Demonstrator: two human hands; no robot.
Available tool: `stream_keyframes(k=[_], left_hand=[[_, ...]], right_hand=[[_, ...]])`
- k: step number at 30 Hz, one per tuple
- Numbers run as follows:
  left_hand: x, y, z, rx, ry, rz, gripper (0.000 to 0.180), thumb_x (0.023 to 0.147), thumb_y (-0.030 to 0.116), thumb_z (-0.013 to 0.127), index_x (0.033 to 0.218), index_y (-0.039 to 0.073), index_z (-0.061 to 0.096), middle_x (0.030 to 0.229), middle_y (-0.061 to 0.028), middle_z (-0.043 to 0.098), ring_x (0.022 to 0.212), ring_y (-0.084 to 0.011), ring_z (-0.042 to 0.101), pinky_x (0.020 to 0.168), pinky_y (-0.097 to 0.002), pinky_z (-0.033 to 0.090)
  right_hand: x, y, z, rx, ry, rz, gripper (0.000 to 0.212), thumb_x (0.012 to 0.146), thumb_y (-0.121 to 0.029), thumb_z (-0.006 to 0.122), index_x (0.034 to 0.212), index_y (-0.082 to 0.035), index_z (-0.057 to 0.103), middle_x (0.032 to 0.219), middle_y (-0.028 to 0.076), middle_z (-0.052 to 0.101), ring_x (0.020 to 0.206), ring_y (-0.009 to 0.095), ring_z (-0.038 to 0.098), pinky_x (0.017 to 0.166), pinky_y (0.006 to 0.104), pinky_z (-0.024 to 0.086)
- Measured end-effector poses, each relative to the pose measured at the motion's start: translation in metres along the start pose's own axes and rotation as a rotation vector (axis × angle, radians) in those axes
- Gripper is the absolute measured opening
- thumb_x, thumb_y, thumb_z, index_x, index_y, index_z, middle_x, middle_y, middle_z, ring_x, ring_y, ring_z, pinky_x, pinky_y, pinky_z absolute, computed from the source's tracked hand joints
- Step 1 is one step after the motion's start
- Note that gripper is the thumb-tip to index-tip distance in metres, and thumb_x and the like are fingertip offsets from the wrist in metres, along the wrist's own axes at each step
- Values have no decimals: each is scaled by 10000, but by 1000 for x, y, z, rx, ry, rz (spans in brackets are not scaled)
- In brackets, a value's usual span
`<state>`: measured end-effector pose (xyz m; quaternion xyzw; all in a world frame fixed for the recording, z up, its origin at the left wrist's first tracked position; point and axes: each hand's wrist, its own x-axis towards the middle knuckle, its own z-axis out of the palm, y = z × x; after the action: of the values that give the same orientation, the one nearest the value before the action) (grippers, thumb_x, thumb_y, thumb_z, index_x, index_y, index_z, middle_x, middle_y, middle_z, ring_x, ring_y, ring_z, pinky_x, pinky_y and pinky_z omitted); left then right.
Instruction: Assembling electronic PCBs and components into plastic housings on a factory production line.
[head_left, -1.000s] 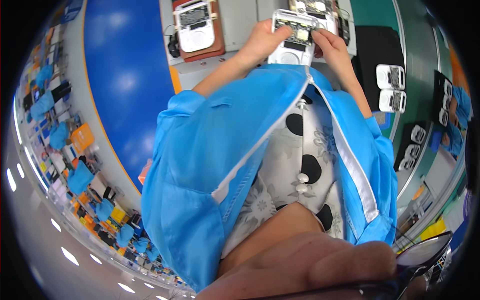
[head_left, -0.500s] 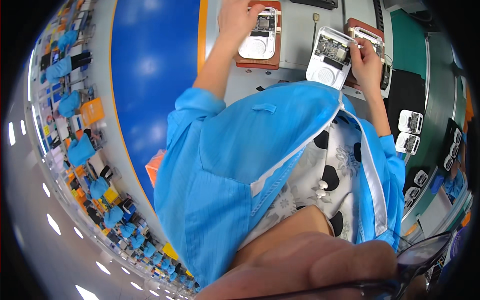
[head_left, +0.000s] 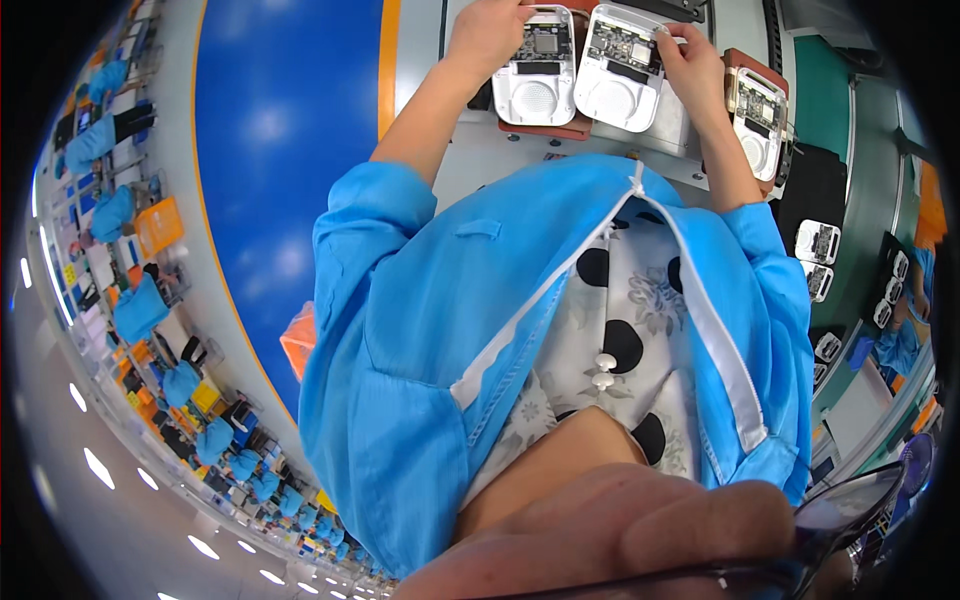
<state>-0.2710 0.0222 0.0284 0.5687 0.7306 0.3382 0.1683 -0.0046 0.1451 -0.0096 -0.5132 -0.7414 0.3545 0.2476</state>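
Note:
Near the top of the view, my left hand (head_left: 487, 40) grips the upper left edge of a white rounded housing with a green-black circuit board and round speaker grille (head_left: 535, 98). This housing sits over a reddish-brown fixture (head_left: 548, 132) and slightly off it to the left, seemingly lifted. Close beside it, my right hand (head_left: 694, 68) pinches the right edge of a second, similar white housing (head_left: 617, 100), tilted a little. That one overlaps the fixture's right part. My left fingertips are partly cut off by the top edge.
On the right stands another brown fixture (head_left: 779, 78) with a third white housing (head_left: 757, 140) in it. Further right, more white housings (head_left: 818, 241) lie on a black mat (head_left: 808, 185) beside a green surface. A blue floor area (head_left: 290, 120) and blue-clad workers at benches are on the left.
My right hand has carried its housing left, from beside the right fixture to beside the left housing. The left housing has shifted off its fixture with my left hand. The view has moved slightly.

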Motion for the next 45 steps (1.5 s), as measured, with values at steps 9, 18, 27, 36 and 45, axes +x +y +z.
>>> stream_keyframes(k=[9, 18, 27, 36, 45], left_hand=[[-34, -8, -14, -12, -165, 401, 235, 994, 168, 591, 1194, 81, 678, 1114, -177, 729, 988, -368, 691, 842, -444, 552], [-35, 4, 6, 362, -416, 196, 283, 1000, 214, 562, 1244, 101, 648, 931, -192, 727, 859, -381, 709, 746, -507, 550], [-38, 1, 1, 337, -345, 214, 131, 896, 125, 627, 996, 125, 711, 924, -134, 746, 882, -345, 729, 769, -477, 576], [-139, 10, -49, -198, 165, -47, 165, 998, 116, 582, 1065, 66, 725, 845, -102, 733, 756, -147, 686, 714, -311, 543], [-234, 25, -10, 9, 151, -177, 150, 987, 83, 584, 1024, 17, 712, 860, -153, 726, 742, -240, 699, 703, -322, 535]], right_hand=[[-6, -77, 67, -80, 3, -27, 174, 938, -177, 660, 956, -16, 724, 839, 238, 707, 765, 387, 700, 691, 437, 547], [-9, -71, 80, -103, 182, -302, 202, 931, -193, 680, 1016, -13, 710, 870, 246, 704, 804, 415, 702, 699, 463, 550], [-39, -25, 57, 370, 153, -34, 357, 1033, -328, 587, 1074, 10, 694, 768, 9, 623, 637, 74, 555, 565, 265, 456], [-168, 46, 101, -247, -648, -109, 539, 1001, -500, 537, 807, -44, 749, 805, 231, 702, 822, 442, 683, 768, 528, 543], [-165, 71, 148, -400, -631, -204, 394, 998, -326, 460, 975, -57, 747, 983, 226, 735, 918, 421, 716, 793, 542, 569]])
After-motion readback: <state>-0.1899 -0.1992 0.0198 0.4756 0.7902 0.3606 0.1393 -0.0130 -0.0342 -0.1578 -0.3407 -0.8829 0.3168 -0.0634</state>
